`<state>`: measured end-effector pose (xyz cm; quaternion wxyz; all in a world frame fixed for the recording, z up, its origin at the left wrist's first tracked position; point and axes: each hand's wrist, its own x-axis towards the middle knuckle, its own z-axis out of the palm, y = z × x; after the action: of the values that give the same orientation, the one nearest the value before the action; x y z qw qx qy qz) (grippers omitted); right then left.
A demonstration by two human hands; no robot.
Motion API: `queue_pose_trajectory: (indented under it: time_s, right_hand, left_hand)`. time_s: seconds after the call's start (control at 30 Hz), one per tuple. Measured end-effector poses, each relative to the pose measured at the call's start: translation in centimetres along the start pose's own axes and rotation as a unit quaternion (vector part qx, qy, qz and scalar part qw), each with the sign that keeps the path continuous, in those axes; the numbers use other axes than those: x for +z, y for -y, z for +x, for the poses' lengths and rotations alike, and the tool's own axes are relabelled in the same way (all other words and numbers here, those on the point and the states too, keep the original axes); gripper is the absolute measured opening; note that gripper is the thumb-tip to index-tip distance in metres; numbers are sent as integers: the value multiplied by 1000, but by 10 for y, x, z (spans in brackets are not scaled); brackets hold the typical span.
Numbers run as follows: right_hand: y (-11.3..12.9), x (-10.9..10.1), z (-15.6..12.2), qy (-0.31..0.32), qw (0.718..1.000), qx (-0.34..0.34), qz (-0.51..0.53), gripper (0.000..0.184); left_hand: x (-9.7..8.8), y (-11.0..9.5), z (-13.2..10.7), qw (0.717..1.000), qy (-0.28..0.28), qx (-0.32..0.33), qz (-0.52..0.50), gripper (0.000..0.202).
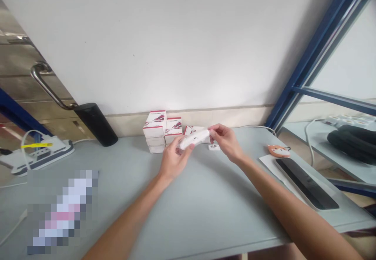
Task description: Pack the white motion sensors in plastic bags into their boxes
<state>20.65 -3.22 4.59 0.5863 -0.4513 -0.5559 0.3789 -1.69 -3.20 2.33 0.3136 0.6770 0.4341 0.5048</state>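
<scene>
We worked at a grey table (190,221), boxes (155,120) standing near its back edge. Behind the boxes rose a white wall (176,48) with a pale strip along its foot. In front of the boxes, toward their right end, we held a white packet (194,139) above the table: left hand (172,160) wrapped round its near end, right hand (225,140) pinching the far end. A small white block (214,147) lay near the rightmost box. Left of the boxes stood a black cylinder (96,125), then a power strip (63,153); well right lay a black slab (307,183), a blue frame (296,76) rising beyond.
</scene>
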Motion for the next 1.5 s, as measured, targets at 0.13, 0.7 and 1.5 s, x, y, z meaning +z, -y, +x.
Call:
queue_pose_trajectory:
  time_s: [0.13,0.7,1.5]
  right_hand:
    - [-11,1,1,11,998,3,-58,41]
    - [-18,20,-9,23,960,162,226,25]
    - [-43,49,-44,42,909,-280,-307,120]
  left_hand:
    - [1,2,5,977,63,-154,-131,62]
    - [-8,-20,4,856,154,-231,-436,24]
    - [0,-7,3,941,164,-164,-245,58]
